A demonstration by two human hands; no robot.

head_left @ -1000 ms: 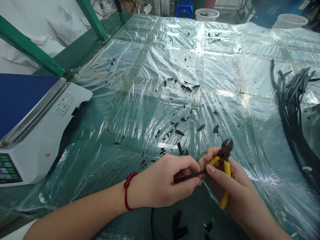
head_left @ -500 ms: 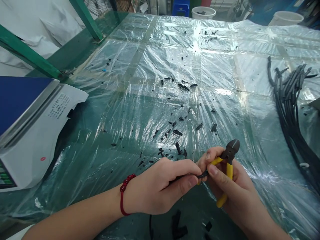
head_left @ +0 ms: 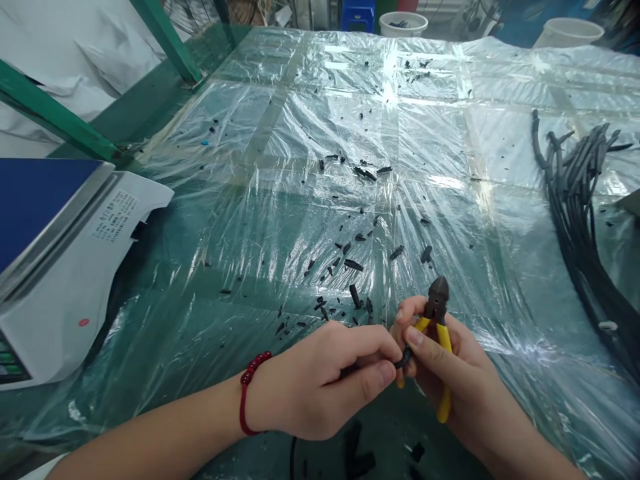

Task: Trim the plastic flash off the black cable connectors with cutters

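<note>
My left hand (head_left: 325,380), with a red beaded bracelet (head_left: 247,387) at the wrist, pinches a black cable (head_left: 404,358) between thumb and fingers. The cable's other end seems to hang below the hand near the table edge. Diagonal cutters (head_left: 439,300) with yellow handles lie in my right hand (head_left: 460,367), jaws pointing up and away from the cable. The right thumb and fingertips also press on the cable's end, close against the left fingertips. Part of the cable is hidden by the fingers.
Black scraps (head_left: 354,265) lie scattered over the plastic-covered table (head_left: 280,227). At the right rests a bundle of black cables (head_left: 575,220). A scale (head_left: 75,253) stands at the left, near a green metal post (head_left: 165,40). White buckets (head_left: 403,25) are beyond the far edge.
The cutters have turned more upright and shifted slightly left, and their jaws look closer together. Both hands stay on the cable, which now bends more at the right fingertips.
</note>
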